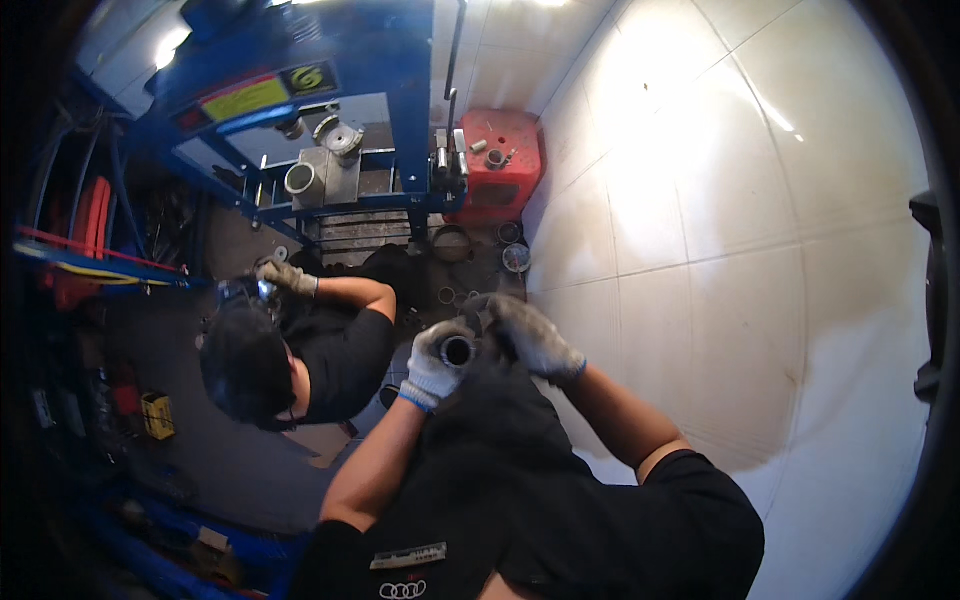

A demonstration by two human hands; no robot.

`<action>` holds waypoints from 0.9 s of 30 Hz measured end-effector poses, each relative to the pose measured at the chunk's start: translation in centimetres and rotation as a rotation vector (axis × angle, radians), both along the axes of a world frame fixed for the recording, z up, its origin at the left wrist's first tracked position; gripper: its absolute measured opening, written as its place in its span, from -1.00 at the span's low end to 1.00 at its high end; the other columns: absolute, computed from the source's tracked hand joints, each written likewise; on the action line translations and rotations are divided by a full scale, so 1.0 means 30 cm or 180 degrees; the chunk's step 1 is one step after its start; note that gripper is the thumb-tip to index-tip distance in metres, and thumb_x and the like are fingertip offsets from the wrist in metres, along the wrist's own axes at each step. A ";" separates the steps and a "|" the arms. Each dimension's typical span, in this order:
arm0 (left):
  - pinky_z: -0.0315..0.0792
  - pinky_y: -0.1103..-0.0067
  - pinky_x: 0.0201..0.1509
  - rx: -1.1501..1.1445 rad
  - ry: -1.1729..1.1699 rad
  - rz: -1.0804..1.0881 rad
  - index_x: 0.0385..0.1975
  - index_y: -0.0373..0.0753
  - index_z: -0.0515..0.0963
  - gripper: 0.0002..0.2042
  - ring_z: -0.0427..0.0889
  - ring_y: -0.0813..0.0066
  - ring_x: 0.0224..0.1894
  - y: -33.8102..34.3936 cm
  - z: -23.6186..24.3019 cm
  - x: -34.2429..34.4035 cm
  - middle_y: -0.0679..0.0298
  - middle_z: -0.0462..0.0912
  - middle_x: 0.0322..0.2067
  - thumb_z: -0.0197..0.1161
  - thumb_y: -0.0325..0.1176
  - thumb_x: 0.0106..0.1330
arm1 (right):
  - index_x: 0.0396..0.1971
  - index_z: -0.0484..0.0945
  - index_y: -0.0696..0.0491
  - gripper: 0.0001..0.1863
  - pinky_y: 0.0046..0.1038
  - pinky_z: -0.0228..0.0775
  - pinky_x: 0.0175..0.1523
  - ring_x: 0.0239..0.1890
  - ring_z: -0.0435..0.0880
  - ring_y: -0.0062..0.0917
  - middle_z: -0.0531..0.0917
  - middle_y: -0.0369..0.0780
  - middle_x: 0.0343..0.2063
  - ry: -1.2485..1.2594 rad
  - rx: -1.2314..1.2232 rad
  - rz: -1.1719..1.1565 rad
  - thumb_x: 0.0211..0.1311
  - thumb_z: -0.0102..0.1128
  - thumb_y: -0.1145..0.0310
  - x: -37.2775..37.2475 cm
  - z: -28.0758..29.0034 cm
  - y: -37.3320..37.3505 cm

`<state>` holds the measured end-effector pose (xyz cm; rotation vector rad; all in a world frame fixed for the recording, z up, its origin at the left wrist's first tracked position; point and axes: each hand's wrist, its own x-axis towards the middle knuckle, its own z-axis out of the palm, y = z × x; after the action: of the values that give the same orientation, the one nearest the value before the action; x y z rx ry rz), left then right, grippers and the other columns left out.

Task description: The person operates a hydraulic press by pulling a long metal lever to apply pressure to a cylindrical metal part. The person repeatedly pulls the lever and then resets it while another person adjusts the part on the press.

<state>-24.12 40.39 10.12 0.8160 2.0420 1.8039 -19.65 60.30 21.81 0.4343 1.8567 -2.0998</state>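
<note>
My left hand (438, 362), in a pale knit work glove with a blue cuff, is closed around a short dark round part with a hollow end (458, 351). That opening points up toward me, in front of my body. Close by on the right, my right hand (536, 338) wears a dirtier, greyish glove, and its fingers are curled in. Something dark shows beside its fingers, against my black clothes, but its kind cannot be made out. Both hands are near each other at waist level.
Ahead stands a blue shop press (408, 140) with a metal sleeve (303, 181) on its plates. A red stool (505, 190) bears small metal parts, and rings (451, 243) lie on the floor. A co-worker (335, 360) crouches at left; a tiled wall (700, 250) rises at right.
</note>
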 end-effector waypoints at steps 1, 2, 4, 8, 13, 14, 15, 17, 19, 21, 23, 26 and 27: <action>0.57 0.47 0.02 -0.0213 -0.0673 0.0295 -0.11 -0.26 0.57 -0.64 0.73 0.32 -0.18 -0.005 -0.040 0.015 0.21 0.73 -0.24 0.48 -0.37 0.10 | 0.14 0.52 0.13 -0.56 -0.42 0.53 0.00 -0.15 0.69 -0.49 0.70 -0.19 -0.14 -0.0636 0.0114 -0.0275 0.48 0.04 0.11 -0.064 -0.102 0.088; 0.58 0.49 -0.05 -0.0517 -0.1307 0.0693 -0.16 -0.27 0.58 -0.67 0.73 0.36 -0.18 -0.007 -0.078 0.031 0.22 0.73 -0.22 0.51 -0.36 0.12 | 0.10 0.56 0.14 -0.56 -0.38 0.55 -0.01 -0.23 0.72 -0.44 0.73 -0.19 -0.21 -0.0989 0.0044 -0.0439 0.46 0.07 0.11 -0.144 -0.217 0.193; 0.57 0.47 -0.06 -0.1410 -0.1488 0.0741 -0.22 -0.29 0.58 -0.70 0.72 0.39 -0.19 -0.010 -0.149 0.047 0.22 0.72 -0.22 0.51 -0.30 0.16 | -0.01 0.63 0.11 -0.55 -0.28 0.58 -0.06 -0.37 0.74 -0.33 0.76 -0.15 -0.31 -0.1563 0.1325 -0.0421 0.32 0.21 0.04 -0.309 -0.472 0.362; 0.57 0.45 -0.09 -0.1846 -0.1549 0.0438 -0.30 -0.26 0.60 -0.77 0.70 0.41 -0.24 -0.011 -0.226 0.104 0.22 0.72 -0.31 0.51 -0.38 0.14 | -0.07 0.67 0.00 -0.56 -0.16 0.53 0.08 -0.10 0.71 -0.15 0.73 -0.02 -0.16 -0.1070 0.2932 -0.0455 0.13 0.30 0.04 -0.646 -0.897 0.672; 0.57 0.50 -0.08 -0.1838 -0.2040 0.0718 -0.31 -0.28 0.62 -0.81 0.70 0.40 -0.24 0.004 -0.235 0.198 0.23 0.71 -0.34 0.48 -0.51 0.11 | 0.12 0.53 -0.18 -0.49 -0.07 0.34 0.28 0.22 0.49 -0.10 0.54 -0.07 0.12 -0.0538 0.3924 -0.0032 0.15 0.30 0.05 -1.168 -1.132 0.823; 0.56 0.50 -0.07 -0.2011 -0.1881 0.0586 -0.31 -0.27 0.61 -0.82 0.70 0.36 -0.23 0.008 -0.235 0.209 0.23 0.70 -0.34 0.47 -0.52 0.12 | 0.13 0.52 -0.22 -0.52 -0.03 0.31 0.29 0.24 0.46 -0.09 0.51 -0.08 0.14 -0.0229 0.4197 0.0102 0.20 0.26 0.07 -1.253 -1.152 0.837; 0.56 0.49 -0.06 -0.1671 -0.2768 0.1163 -0.33 -0.26 0.61 -0.82 0.70 0.35 -0.23 0.023 -0.229 0.229 0.22 0.69 -0.35 0.47 -0.51 0.11 | 0.14 0.51 -0.25 -0.57 -0.02 0.31 0.28 0.25 0.46 -0.12 0.51 -0.09 0.13 -0.0380 0.4356 0.0428 0.26 0.18 0.12 -1.330 -1.171 0.851; 0.55 0.47 -0.08 -0.1963 -0.2033 0.0777 -0.40 -0.23 0.61 -0.84 0.70 0.34 -0.24 0.046 -0.219 0.242 0.23 0.68 -0.37 0.48 -0.52 0.09 | 0.16 0.51 -0.27 -0.62 -0.01 0.30 0.27 0.25 0.45 -0.16 0.49 -0.11 0.15 -0.0346 0.4657 0.0690 0.37 -0.01 0.24 -1.437 -1.216 0.872; 0.55 0.47 -0.08 -0.2184 -0.1781 0.0570 -0.42 -0.23 0.62 -0.85 0.71 0.31 -0.24 0.066 -0.214 0.243 0.23 0.69 -0.39 0.49 -0.51 0.08 | 0.15 0.53 -0.24 -0.61 -0.01 0.29 0.28 0.24 0.44 -0.17 0.47 -0.13 0.17 -0.0327 0.4676 0.0718 0.34 0.01 0.29 -1.496 -1.275 0.890; 0.56 0.46 -0.07 -0.1859 -0.2405 0.0858 -0.40 -0.23 0.64 -0.84 0.71 0.33 -0.23 0.078 -0.214 0.238 0.22 0.70 -0.37 0.51 -0.43 0.09 | 0.15 0.53 -0.22 -0.60 -0.02 0.30 0.28 0.26 0.43 -0.18 0.44 -0.14 0.20 -0.0283 0.4751 0.0927 0.35 -0.01 0.31 -1.539 -1.346 0.908; 0.56 0.46 -0.06 -0.2299 -0.2492 0.0752 -0.39 -0.24 0.64 -0.83 0.71 0.33 -0.23 0.077 -0.222 0.235 0.22 0.71 -0.36 0.50 -0.39 0.10 | 0.13 0.56 -0.22 -0.62 -0.03 0.31 0.26 0.28 0.43 -0.21 0.48 -0.15 0.20 -0.0325 0.4818 0.1374 0.39 -0.06 0.29 -1.576 -1.415 0.918; 0.57 0.42 -0.04 -0.2680 -0.2489 0.0467 -0.37 -0.21 0.65 -0.82 0.72 0.26 -0.22 0.056 -0.244 0.250 0.20 0.72 -0.32 0.49 -0.31 0.12 | 0.10 0.60 -0.23 -0.65 -0.05 0.33 0.25 0.24 0.50 -0.27 0.56 -0.20 0.14 -0.0393 0.4935 0.1630 0.42 -0.07 0.21 -1.621 -1.479 0.925; 0.57 0.41 -0.03 -0.2708 -0.2446 0.0357 -0.36 -0.20 0.66 -0.82 0.71 0.23 -0.22 0.049 -0.253 0.259 0.20 0.72 -0.32 0.49 -0.30 0.12 | 0.09 0.61 -0.23 -0.66 -0.06 0.34 0.24 0.24 0.50 -0.31 0.58 -0.23 0.11 -0.0240 0.4903 0.1318 0.39 -0.01 0.21 -1.627 -1.480 0.932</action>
<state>-16.36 41.85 2.54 -0.2141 1.9888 0.8637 -68.46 88.25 -22.58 0.3294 2.8009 -0.0865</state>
